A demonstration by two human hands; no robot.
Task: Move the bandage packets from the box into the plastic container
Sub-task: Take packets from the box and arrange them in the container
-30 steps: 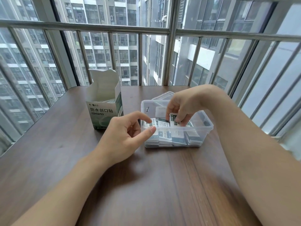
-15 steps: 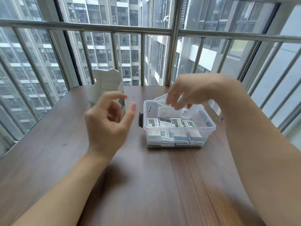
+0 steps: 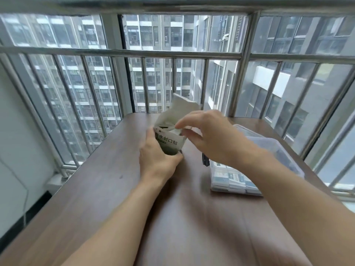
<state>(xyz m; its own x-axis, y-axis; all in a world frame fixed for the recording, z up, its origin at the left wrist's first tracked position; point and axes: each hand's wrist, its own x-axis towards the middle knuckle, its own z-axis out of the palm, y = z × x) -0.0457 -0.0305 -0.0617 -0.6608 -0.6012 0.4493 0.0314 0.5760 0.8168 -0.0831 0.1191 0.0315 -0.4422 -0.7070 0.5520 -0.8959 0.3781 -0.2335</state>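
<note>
The white and green bandage box [image 3: 170, 142] stands open near the table's far middle, tilted toward me. My left hand [image 3: 156, 158] grips its lower front and side. My right hand [image 3: 206, 135] hovers at the box's open top, fingertips reaching in; whether they pinch a packet is hidden by blur. To the right sits the clear plastic container [image 3: 284, 150], partly covered by my right forearm. Several bandage packets [image 3: 230, 178] lie in rows inside it.
The brown wooden table [image 3: 107, 185] runs up to a metal railing and window [image 3: 172, 54] at the far edge. The container's clear lid [image 3: 244, 129] lies behind it. A white wall stands at the left.
Both hands left the container and went to the box. My left hand took hold of the box and tilted it; my right hand moved to its opening. The view swung left.
</note>
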